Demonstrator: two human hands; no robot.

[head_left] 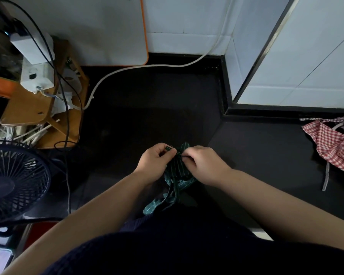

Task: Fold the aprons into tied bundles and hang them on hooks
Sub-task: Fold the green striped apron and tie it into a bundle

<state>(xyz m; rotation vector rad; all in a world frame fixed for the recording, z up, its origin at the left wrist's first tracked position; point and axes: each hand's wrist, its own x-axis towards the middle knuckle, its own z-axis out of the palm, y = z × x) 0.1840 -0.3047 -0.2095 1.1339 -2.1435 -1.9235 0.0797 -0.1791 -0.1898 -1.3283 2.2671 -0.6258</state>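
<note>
Over the middle of the black table (256, 155), the left hand's (157, 158) curled fingers (172, 154) pinched a strap end of the bunched dark green, white-striped cloth apron (178, 169). The right hand (204, 165) pinched the bundle's top just beside them. Loose straps trailed toward the person. A red-and-white checked apron (334, 143) lay well apart at the right edge, and a dark blue fan (14, 181) stood at the left.
</note>
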